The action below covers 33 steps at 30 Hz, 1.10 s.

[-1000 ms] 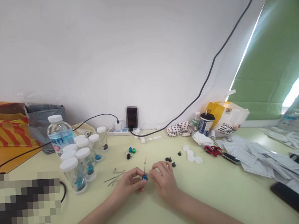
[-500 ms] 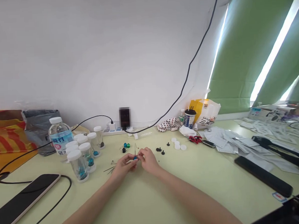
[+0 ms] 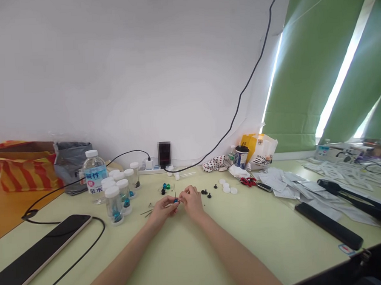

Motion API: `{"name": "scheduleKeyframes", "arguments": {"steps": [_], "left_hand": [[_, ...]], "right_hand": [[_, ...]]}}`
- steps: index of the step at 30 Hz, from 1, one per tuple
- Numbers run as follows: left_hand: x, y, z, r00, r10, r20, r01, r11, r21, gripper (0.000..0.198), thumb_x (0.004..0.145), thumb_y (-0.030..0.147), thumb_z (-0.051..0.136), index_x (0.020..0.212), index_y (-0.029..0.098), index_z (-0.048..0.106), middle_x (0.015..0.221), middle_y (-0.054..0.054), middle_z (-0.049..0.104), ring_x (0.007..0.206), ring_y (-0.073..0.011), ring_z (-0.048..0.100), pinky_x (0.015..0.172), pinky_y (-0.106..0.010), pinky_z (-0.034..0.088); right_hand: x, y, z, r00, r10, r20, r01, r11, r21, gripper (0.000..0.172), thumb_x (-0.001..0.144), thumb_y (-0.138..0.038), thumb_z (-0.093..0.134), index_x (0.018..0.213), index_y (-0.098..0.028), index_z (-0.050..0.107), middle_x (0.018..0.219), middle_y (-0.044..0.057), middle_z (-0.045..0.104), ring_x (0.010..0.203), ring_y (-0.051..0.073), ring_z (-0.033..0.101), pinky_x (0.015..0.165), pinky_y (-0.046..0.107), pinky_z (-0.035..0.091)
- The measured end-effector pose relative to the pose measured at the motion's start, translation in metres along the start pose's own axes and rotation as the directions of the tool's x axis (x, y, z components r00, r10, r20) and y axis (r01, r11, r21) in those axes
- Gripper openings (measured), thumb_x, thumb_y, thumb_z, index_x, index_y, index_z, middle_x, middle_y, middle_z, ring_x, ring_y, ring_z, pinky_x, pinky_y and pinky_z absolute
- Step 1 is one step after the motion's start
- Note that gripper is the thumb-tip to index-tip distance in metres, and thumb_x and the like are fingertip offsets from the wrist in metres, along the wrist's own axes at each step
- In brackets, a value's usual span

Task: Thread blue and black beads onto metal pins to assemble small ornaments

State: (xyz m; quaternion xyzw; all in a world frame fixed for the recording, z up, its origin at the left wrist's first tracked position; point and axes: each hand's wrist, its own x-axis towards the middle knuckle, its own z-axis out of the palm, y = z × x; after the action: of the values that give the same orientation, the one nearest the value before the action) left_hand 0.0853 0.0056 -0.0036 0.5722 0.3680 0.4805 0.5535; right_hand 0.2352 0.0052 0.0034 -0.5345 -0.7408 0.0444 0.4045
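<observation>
Pinched in the fingers of my left hand (image 3: 164, 209) is a small shiny blue ball (image 3: 176, 200). A thin rod (image 3: 174, 191) stands upright from it. My right hand (image 3: 192, 202) is closed at the ball's right side, its fingertips pressed together; what they grip is too small to make out. Just beyond the hands lie a green ball (image 3: 168, 186), another blue ball (image 3: 164, 185) and a black piece (image 3: 163, 191). Several thin metal rods (image 3: 146, 212) rest left of my left hand. Small black stemmed parts (image 3: 209, 195) and white round caps (image 3: 226, 190) are to the right.
Clear jars with white lids (image 3: 113, 206) stand at the left, beside a water bottle (image 3: 95, 176). A tablet (image 3: 43, 252) and a black cable (image 3: 96, 236) lie nearer. Rightward are red-handled pliers (image 3: 248, 181), a lidded cup (image 3: 241, 157), white packets (image 3: 280, 183) and a long black case (image 3: 329, 225).
My view has turned a little left, so the table things appear shifted right. Both hands stay together at the blue ball, with only slight finger movement.
</observation>
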Motion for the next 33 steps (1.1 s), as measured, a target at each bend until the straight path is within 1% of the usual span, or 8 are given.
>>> {"name": "scheduleKeyframes", "arguments": {"steps": [5,9,13,18,25,29,31,33], "left_hand": [[-0.005,0.003,0.000,0.999,0.009,0.032,-0.011,0.998,0.061,0.008,0.083,0.020,0.063,0.086,0.013,0.060,0.076,0.003,0.062,0.056,-0.0093,0.056,0.052,-0.024,0.048],[-0.006,0.004,0.000,0.999,0.013,0.050,-0.018,0.996,0.084,0.007,0.083,0.020,0.063,0.087,0.013,0.060,0.075,0.003,0.062,0.055,-0.0094,0.057,0.052,-0.024,0.049],[-0.007,0.004,0.000,0.998,0.016,0.062,-0.021,0.996,0.091,0.008,0.084,0.020,0.062,0.086,0.013,0.060,0.074,0.003,0.062,0.056,-0.0097,0.057,0.052,-0.025,0.049],[-0.005,0.002,-0.001,0.999,0.019,0.051,-0.023,0.996,0.082,0.009,0.084,0.022,0.062,0.087,0.014,0.061,0.076,0.002,0.063,0.058,-0.0104,0.059,0.053,-0.025,0.050],[-0.002,-0.002,-0.003,0.998,0.014,0.058,-0.019,0.996,0.087,0.007,0.085,0.021,0.061,0.086,0.013,0.060,0.071,0.003,0.061,0.057,-0.0103,0.058,0.053,-0.025,0.050],[-0.003,-0.002,-0.003,0.998,0.020,0.061,-0.026,0.994,0.102,0.008,0.085,0.022,0.061,0.086,0.014,0.060,0.071,0.004,0.061,0.057,-0.0104,0.058,0.053,-0.025,0.050],[-0.003,-0.001,-0.002,0.998,0.021,0.059,-0.028,0.993,0.118,0.010,0.085,0.023,0.061,0.086,0.014,0.060,0.069,0.004,0.061,0.055,-0.0101,0.058,0.052,-0.025,0.049],[-0.004,0.000,-0.001,0.998,0.020,0.054,-0.027,0.990,0.137,0.011,0.085,0.025,0.061,0.085,0.014,0.061,0.067,0.004,0.060,0.052,-0.0094,0.056,0.049,-0.023,0.047]], "right_hand": [[-0.004,0.005,-0.007,0.999,-0.036,0.038,0.031,0.992,0.120,0.016,0.083,-0.012,0.057,0.073,-0.021,0.065,0.076,0.000,0.052,0.077,0.014,0.051,0.068,0.024,0.037],[-0.002,0.006,-0.010,0.999,-0.025,0.041,0.015,0.974,0.227,0.011,0.078,-0.010,0.061,0.071,-0.018,0.063,0.068,-0.001,0.053,0.065,0.012,0.052,0.061,0.022,0.041],[-0.002,0.007,-0.010,0.999,-0.021,0.025,0.013,0.958,0.286,0.010,0.074,-0.008,0.061,0.071,-0.017,0.060,0.075,0.001,0.054,0.065,0.013,0.053,0.060,0.024,0.045],[-0.002,0.009,-0.008,0.998,-0.052,0.033,0.039,0.950,0.308,0.012,0.076,-0.004,0.057,0.073,-0.016,0.059,0.086,0.002,0.050,0.064,0.011,0.052,0.063,0.025,0.046],[-0.004,0.008,-0.014,0.998,-0.047,0.045,0.034,0.964,0.264,0.012,0.080,-0.008,0.057,0.073,-0.018,0.059,0.084,0.001,0.052,0.073,0.013,0.052,0.071,0.027,0.041],[-0.004,0.008,-0.018,0.997,-0.041,0.060,0.023,0.965,0.261,0.012,0.078,-0.008,0.060,0.072,-0.019,0.061,0.084,0.000,0.054,0.076,0.014,0.052,0.074,0.028,0.038],[-0.004,0.008,-0.018,0.996,-0.040,0.078,0.016,0.958,0.285,0.013,0.076,-0.008,0.062,0.070,-0.019,0.062,0.079,-0.001,0.054,0.073,0.013,0.051,0.072,0.027,0.037],[-0.003,0.009,-0.017,0.994,-0.034,0.100,0.000,0.945,0.328,0.013,0.074,-0.009,0.063,0.067,-0.019,0.062,0.073,-0.002,0.054,0.065,0.012,0.049,0.067,0.025,0.037]]}}
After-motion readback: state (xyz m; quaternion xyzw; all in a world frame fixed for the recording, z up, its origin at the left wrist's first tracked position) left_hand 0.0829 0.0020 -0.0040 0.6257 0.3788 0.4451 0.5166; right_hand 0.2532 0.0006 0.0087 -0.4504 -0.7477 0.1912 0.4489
